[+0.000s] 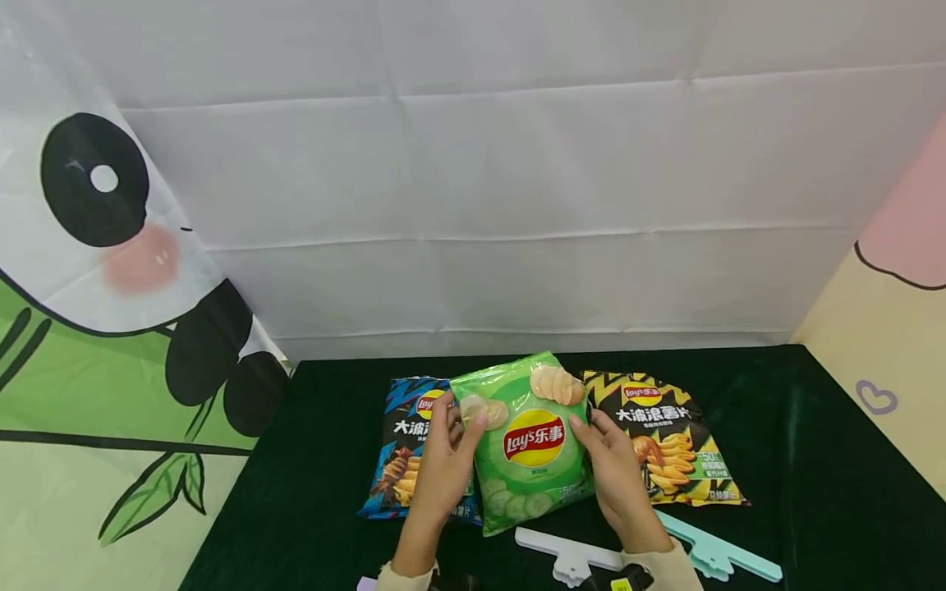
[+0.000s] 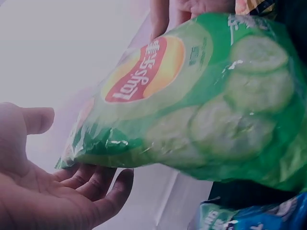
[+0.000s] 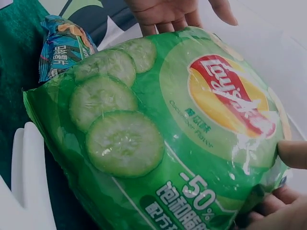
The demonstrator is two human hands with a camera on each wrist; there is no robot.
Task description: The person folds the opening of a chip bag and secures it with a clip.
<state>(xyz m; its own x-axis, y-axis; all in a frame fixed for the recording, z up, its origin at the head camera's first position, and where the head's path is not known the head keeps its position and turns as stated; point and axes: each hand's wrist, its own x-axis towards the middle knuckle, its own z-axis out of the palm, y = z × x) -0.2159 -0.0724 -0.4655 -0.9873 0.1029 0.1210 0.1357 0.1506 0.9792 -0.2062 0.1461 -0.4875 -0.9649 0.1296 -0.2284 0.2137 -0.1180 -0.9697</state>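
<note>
A green Lay's cucumber-flavor chip bag [image 1: 534, 484], puffed up and looking sealed, is held up between both hands, tilted over the dark cloth. My right hand [image 1: 619, 480] grips its right edge, thumb on the front and fingers behind; the right wrist view shows this thumb [image 3: 293, 154] close on the bag. At the opposite edge, my left hand [image 1: 440, 472] supports the bag with relaxed fingers [image 2: 103, 184] against its underside. The left thumb [image 2: 38, 120] stands off from the bag in the left wrist view.
Behind the left hand lies a blue chip bag [image 1: 392, 480], partly covered. A black and yellow chip bag [image 1: 661, 419] lies to the right. Nearer are a white sealing clip [image 1: 569, 552] and a teal one [image 1: 727, 552], both partly behind the right forearm. Dark green cloth [image 1: 842, 492] covers the table.
</note>
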